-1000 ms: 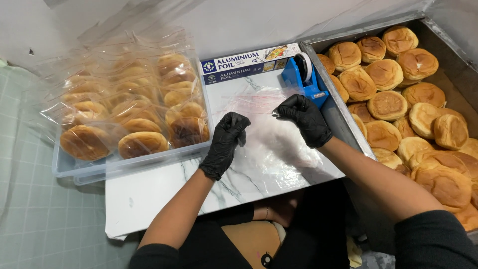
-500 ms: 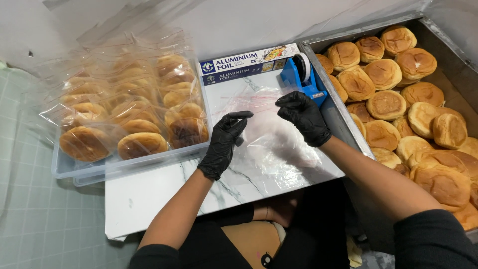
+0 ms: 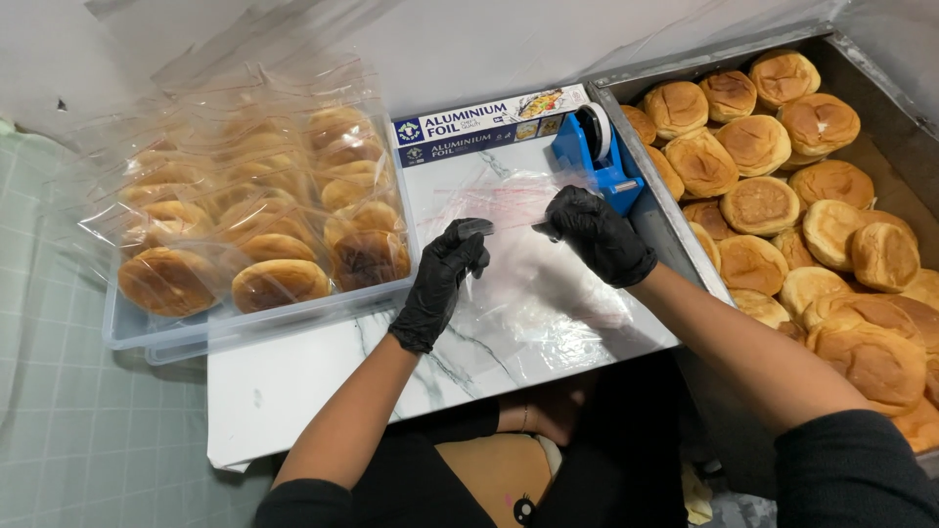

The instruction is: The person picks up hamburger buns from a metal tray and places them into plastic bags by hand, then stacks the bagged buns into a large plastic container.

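Both my hands wear black gloves. My left hand (image 3: 446, 277) pinches the near edge of a clear plastic bag (image 3: 533, 279) lying on the white marble-patterned board (image 3: 293, 391). My right hand (image 3: 599, 235) grips the same bag's opening on the right, just in front of the blue tape dispenser (image 3: 595, 156). The bag looks empty and crumpled, spread between the two hands.
A clear plastic tray (image 3: 156, 337) of bagged buns stands at the left. A long foil box (image 3: 479, 122) lies at the back of the board. A metal tray (image 3: 636, 166) full of loose brown buns (image 3: 758, 205) fills the right side. Green tiles lie at the left.
Both hands have shifted slightly on the bag, the left one closing its fingers on the bag's edge and the right one staying by the dispenser.
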